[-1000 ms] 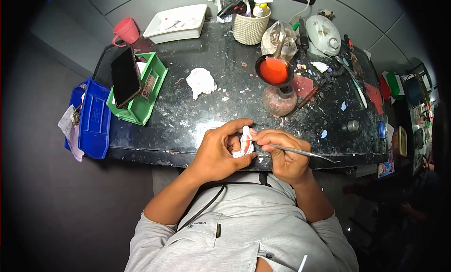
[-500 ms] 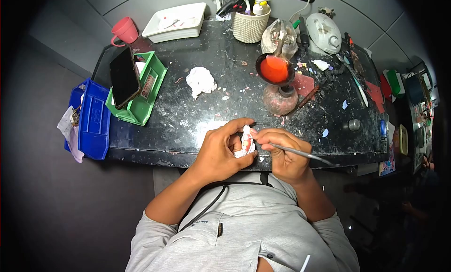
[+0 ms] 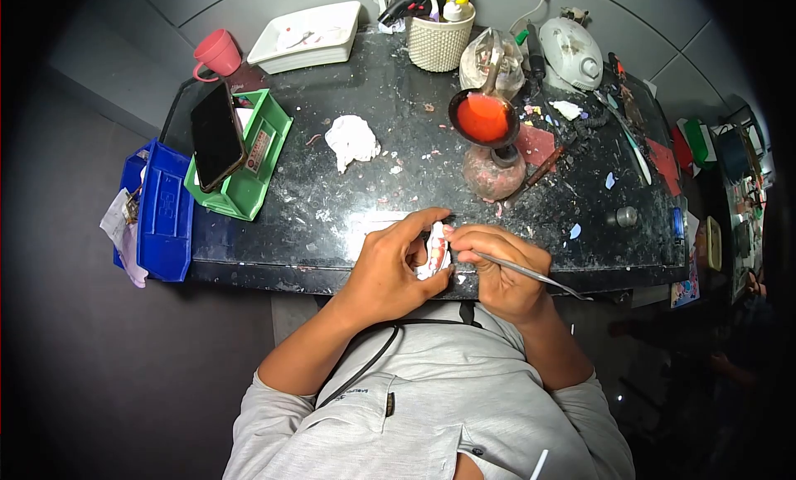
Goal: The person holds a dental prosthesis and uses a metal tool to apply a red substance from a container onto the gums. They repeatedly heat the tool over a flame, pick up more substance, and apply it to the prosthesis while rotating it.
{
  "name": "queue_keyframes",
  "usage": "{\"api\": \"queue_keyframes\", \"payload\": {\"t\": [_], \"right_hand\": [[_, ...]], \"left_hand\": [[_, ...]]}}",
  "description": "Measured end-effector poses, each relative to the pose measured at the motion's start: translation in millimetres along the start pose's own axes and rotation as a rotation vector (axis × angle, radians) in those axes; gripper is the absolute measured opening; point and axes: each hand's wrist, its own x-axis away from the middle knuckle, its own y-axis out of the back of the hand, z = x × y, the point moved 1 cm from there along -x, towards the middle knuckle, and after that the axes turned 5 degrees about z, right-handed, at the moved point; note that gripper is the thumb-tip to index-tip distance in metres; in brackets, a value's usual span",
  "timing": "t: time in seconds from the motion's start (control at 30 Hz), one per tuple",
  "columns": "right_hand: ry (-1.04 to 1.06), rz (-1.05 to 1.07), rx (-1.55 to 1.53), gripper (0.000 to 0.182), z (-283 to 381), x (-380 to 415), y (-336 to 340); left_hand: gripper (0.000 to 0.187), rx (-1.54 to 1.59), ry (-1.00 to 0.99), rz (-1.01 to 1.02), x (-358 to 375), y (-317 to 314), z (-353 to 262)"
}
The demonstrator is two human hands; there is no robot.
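Observation:
A white dental cast (image 3: 435, 256) with teeth and red wax on it is held near the table's front edge. My left hand (image 3: 388, 269) curls around it, fingers at its far end and thumb at its near end. My right hand (image 3: 507, 273) is closed on a slim metal wax carver (image 3: 531, 273), whose rear end points to the right. The fingertips of my right hand are at the cast's right side. The carver's working tip is hidden by the fingers.
Beyond my hands, a pan of red molten wax (image 3: 482, 119) sits above a round burner (image 3: 494, 175). A white lump (image 3: 352, 140) lies left of centre. A phone (image 3: 219, 138) leans on a green bin (image 3: 269, 140), beside a blue bin (image 3: 166, 223). A white tray (image 3: 311, 59) stands behind.
The cast has turned slightly in my left hand, showing more of the teeth. The carver's rear end has shifted a little. Both hands keep their hold.

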Motion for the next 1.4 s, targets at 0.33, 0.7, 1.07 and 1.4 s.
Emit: {"api": "queue_keyframes", "payload": {"t": [0.33, 0.7, 1.07, 1.4], "right_hand": [[0.036, -0.025, -0.02, 0.019, -2.5, 3.9, 0.8], [0.007, -0.01, -0.066, 0.015, -0.1, 2.7, 1.2], [-0.032, -0.058, -0.079, 0.006, 1.8, 1.2, -0.4], [-0.06, -0.096, -0.033, 0.007, 1.5, -0.8, -3.8]], "left_hand": [[0.067, 0.069, 0.019, 0.005, 0.3, 0.8, 4.2], [0.063, 0.124, 0.02, -0.016, -0.4, 1.8, 6.3], [0.062, 0.179, 0.019, -0.038, -1.0, 2.6, 4.6], [0.064, 0.165, 0.046, -0.023, -0.8, 0.9, 5.8]]}}
